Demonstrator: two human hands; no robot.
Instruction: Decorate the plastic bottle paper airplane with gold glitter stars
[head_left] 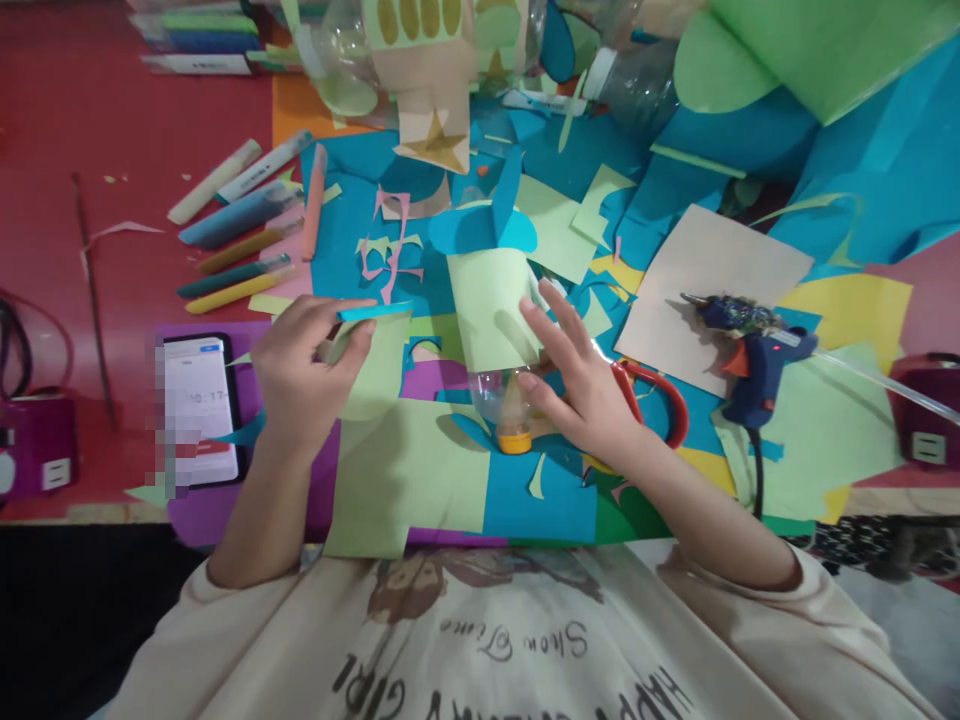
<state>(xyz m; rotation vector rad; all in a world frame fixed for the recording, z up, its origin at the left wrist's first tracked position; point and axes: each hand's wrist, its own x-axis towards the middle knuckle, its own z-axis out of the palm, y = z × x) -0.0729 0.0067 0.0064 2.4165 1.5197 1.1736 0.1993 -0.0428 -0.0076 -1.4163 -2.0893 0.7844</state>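
My left hand (304, 355) pinches a narrow blue paper strip (375, 311) between thumb and fingers, above pale green paper. Lying in the middle is a clear plastic bottle (487, 392) with a yellow cap (515, 441) pointing toward me. Pale green paper (491, 310) wraps the bottle, and blue paper pieces (486, 230) stand out at its far end. My right hand (574, 375) is at the bottle's right side, fingers spread, thumb and fingertips against the wrap and the clear part near the neck. Red-handled scissors (660, 400) lie partly hidden beside my right hand.
A blue glue gun (769, 370) with its stick and cord rests at the right on paper. Several markers (240, 215) and a phone (201, 410) lie at the left. Paper scraps cover the work area. A second clear bottle (634, 85) and decorated paper (431, 100) are at the back.
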